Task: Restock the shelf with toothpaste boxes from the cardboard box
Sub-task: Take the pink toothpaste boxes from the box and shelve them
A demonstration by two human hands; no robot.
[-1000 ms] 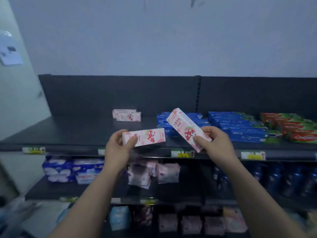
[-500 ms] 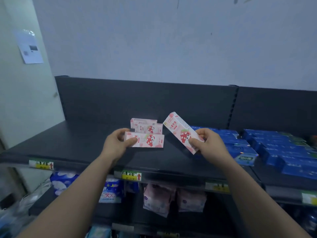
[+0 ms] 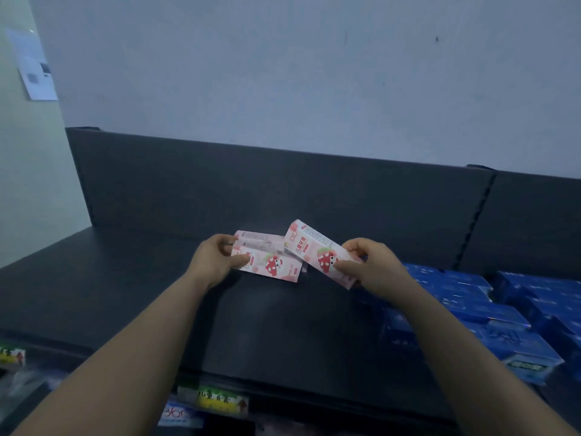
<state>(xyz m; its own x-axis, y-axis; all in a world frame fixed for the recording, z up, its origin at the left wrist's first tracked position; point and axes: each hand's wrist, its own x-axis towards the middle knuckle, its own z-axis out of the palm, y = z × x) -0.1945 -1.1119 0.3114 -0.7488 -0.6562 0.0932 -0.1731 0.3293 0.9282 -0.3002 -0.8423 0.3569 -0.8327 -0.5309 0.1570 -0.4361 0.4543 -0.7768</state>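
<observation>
Pink toothpaste box (image 3: 270,265) lies flat on dark shelf (image 3: 110,294), left hand (image 3: 217,262) grip pinching its end. Second pink box (image 3: 320,251), tilted toward 10 o'clock, pinched by right hand (image 3: 371,267). Blue boxes (image 3: 490,313) at 3 o'clock.

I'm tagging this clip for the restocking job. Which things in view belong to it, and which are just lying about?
Part of the job:
- pink box in left hand
- pink box in right hand
- pink boxes already on the shelf
- top shelf

Just lying about:
- blue boxes
- price tag
- paper on the wall
</observation>
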